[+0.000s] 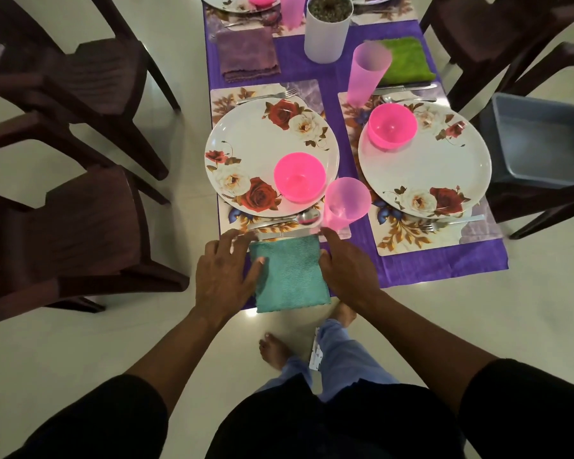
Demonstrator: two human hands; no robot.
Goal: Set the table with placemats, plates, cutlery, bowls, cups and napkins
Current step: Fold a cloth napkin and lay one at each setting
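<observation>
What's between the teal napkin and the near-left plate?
Head view: a knife right along the teal napkin's far edge, then a spoon, both lying crosswise on the placemat below the near-left plate. No bare gap shows.

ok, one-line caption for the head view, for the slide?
Both hands, left and right, flatten a teal napkin at the table edge below a floral plate with a pink bowl.

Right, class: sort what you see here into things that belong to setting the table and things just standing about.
Belongs:
teal napkin under left hand and right hand
plate
pink bowl
pink cup
placemat
fork

Standing about:
plant pot
grey bin
chair
</observation>
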